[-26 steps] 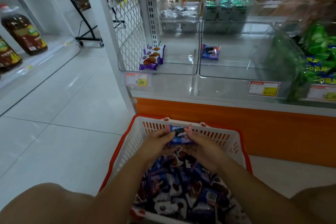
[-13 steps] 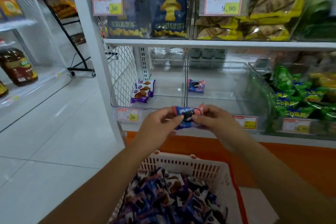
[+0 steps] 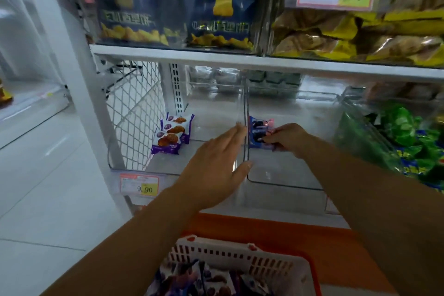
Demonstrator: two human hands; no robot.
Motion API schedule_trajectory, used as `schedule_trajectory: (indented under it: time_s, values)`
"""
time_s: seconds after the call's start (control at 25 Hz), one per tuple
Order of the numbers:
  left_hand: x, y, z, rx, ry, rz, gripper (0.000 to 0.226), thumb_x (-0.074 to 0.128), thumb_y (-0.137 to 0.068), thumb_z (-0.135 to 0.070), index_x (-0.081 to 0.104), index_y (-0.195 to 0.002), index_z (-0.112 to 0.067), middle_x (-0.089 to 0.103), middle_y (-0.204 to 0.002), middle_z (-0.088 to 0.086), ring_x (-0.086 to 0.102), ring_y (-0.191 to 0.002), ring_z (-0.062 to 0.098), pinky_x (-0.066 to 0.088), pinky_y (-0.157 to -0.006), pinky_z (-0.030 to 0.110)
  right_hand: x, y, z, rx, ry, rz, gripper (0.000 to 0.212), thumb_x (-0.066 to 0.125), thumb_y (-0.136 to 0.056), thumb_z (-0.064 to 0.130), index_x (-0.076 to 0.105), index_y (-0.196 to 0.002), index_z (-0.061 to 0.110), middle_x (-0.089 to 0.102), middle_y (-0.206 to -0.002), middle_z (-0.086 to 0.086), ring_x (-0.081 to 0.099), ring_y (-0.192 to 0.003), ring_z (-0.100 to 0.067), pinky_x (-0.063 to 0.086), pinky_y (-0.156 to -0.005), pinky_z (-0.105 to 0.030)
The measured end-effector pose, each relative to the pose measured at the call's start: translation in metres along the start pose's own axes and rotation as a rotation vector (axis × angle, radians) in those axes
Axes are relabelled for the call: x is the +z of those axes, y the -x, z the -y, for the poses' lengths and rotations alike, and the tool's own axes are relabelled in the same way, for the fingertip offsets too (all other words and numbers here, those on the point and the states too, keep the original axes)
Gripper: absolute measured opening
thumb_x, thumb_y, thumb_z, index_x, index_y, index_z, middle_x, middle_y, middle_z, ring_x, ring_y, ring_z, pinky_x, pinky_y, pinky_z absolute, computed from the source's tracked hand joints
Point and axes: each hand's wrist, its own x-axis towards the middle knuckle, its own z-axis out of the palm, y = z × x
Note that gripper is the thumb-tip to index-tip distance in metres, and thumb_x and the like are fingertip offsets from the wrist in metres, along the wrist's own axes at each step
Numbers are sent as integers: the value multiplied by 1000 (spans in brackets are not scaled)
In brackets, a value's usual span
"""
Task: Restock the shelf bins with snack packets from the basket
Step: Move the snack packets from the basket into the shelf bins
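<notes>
obs: half a second ago both hands hold one blue packet in front of the shelf, above the basket. now the hands are apart and both have gone forward to the bins.

right hand (image 3: 286, 138): inside the middle bin (image 3: 288, 182), fingertips pinched on the blue packet (image 3: 258, 131), not yet let go. the packet is low over the bin floor, just beside the clear divider wall (image 3: 245, 113). the blue packet lying there earlier is at the same spot; i cannot separate the two.

left hand (image 3: 216, 166): has released the packet. fingers straight, held flat along the left side of the divider wall, thumb at its front edge. grips nothing.

left bin (image 3: 168, 172): purple packets (image 3: 171, 137) in the same stack as before.

basket (image 3: 240, 256): at the bottom edge, many packets inside.

judgement: one placement is nearly done and only the release is left. both bins are close to bare and the basket is full, so the restock is at an early stage.
</notes>
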Motion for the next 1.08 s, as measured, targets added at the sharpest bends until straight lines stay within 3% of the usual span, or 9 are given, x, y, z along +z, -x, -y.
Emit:
schedule_trajectory:
  time_s: [0.16,0.32,0.4,0.56,0.64,0.76,0.88,0.96,1.08]
  values:
    - [6,0,8,52,16,-20,69,24,-100,-55,-8,-154,-27,-5,-163,-11,0,-147,1,6,-117,24,10,-24,-3,25,134,-50,28,85,-72,22,67,-77,0,70,-77,-15,69,-70,-24,60,-78,-33]
    - [10,-1,9,46,56,-25,70,23,-98,-57,-4,-155,-28,0,-163,-12,1,-147,-1,9,-119,26,16,-25,2,1,253,-166,40,81,-76,32,54,-92,6,56,-79,-9,48,-52,-10,35,-31,-14]
    - [10,0,10,45,77,-27,70,25,-97,-57,-2,-155,-28,2,-163,-12,3,-147,-1,12,-120,27,20,-22,3,-14,294,-167,47,79,-77,34,52,-105,8,56,-85,-9,46,-54,-9,31,-31,-15]
    - [4,5,5,14,61,-22,68,29,-99,-54,-1,-155,-30,-3,-162,-14,0,-147,0,6,-117,26,10,-2,11,9,258,-143,33,73,-83,34,56,-82,6,57,-73,-9,48,-55,-13,39,-45,-19]
    - [-2,11,2,-14,36,-43,68,31,-100,-54,2,-156,-29,-1,-162,-14,1,-147,1,6,-117,27,1,23,17,-95,92,-198,28,69,-87,27,63,-102,3,62,-92,-14,53,-63,-14,43,-55,-19]
    - [-12,34,-8,30,31,-161,64,34,-97,-54,24,-153,-24,25,-158,-7,23,-142,7,23,-115,29,-5,86,28,-330,-186,-275,25,60,-92,16,57,-117,12,60,-87,-2,57,-66,-11,53,-56,-15]
    - [-17,63,-23,109,54,-229,51,39,-94,-46,51,-137,-20,55,-130,-2,49,-117,11,43,-93,28,1,153,25,-599,-270,-289,11,56,-93,13,57,-97,24,60,-78,2,61,-73,-16,59,-69,-36]
    - [-15,85,-28,75,103,-94,40,44,-95,-44,58,-128,-24,59,-118,-6,53,-107,9,44,-82,26,14,192,9,-727,-153,-260,9,56,-94,16,55,-92,24,58,-72,4,58,-66,-12,54,-62,-32]
    - [1,119,-25,-152,108,347,39,50,-97,-43,53,-133,-29,54,-128,-7,53,-115,13,44,-94,29,43,226,-23,-774,326,-24,6,57,-94,26,58,-99,22,63,-77,1,59,-69,-12,51,-65,-29]
